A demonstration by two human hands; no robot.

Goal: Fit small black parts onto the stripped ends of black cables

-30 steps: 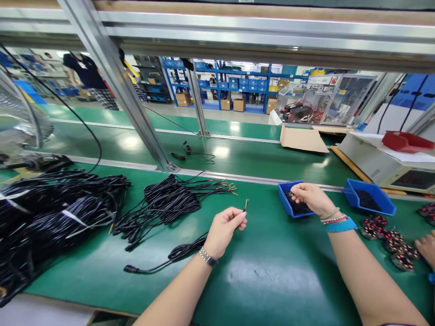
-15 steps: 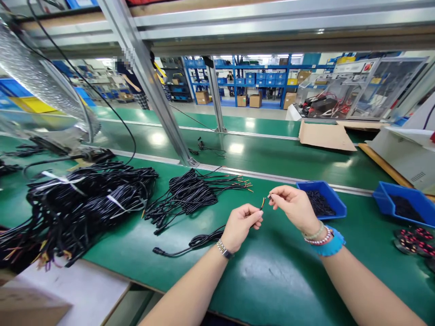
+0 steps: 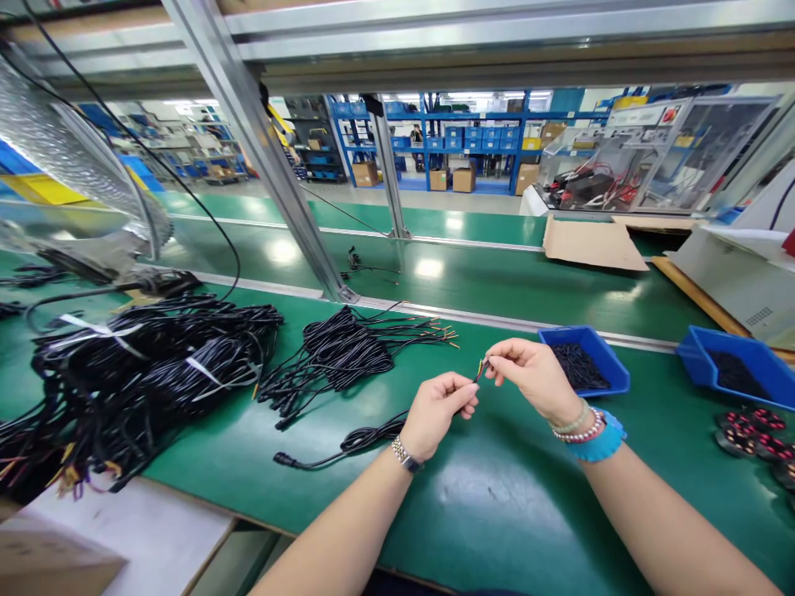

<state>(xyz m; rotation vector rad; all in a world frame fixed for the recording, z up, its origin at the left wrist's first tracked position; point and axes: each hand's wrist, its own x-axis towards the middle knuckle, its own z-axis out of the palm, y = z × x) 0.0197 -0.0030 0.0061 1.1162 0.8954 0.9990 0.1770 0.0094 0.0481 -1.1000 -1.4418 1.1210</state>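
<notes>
My left hand (image 3: 438,411) pinches a black cable near its stripped end, where thin coloured wires, one orange-yellow, stick out past the fingertips. The rest of this black cable (image 3: 371,436) lies coiled on the green bench to the left, with a round connector at its far end. My right hand (image 3: 531,377) is closed in a pinch at the wire tips, holding a small dark tube-like piece mostly hidden by the fingers. The piece meets the wires; whether it surrounds them I cannot tell. A blue bin (image 3: 614,382) of small black pieces stands just behind my right hand.
Folded black cables (image 3: 344,348) with bare copper ends lie left of centre. A larger tied cable heap (image 3: 167,356) sits farther left. On the right are a second blue bin (image 3: 701,364) and several copper-wound coils (image 3: 754,430). A metal post (image 3: 273,165) rises behind the bench.
My right hand has brought the small piece closer, from just apart to touching the wire tips. The left hand keeps its hold on the cable. The view has shifted slightly.
</notes>
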